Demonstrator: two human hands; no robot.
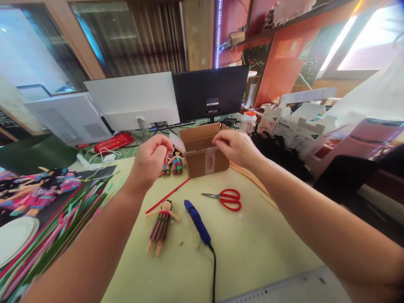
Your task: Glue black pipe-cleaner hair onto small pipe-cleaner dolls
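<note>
My left hand is closed in a pinch, raised left of an open cardboard box; what it holds, if anything, is too small to see. My right hand is also closed in a pinch, over the box's right side, its fingertips near the rim. Two small dolls stand partly hidden between my left hand and the box. Nearer me, a striped doll lies on its back beside a blue corded tool. Red-handled scissors and a red strip lie around them.
Colored pipe-cleaner stems, more dolls and white discs are at the left. Monitors stand behind the box. A metal ruler lies along the near edge. A lidded jar and white boxes are back right.
</note>
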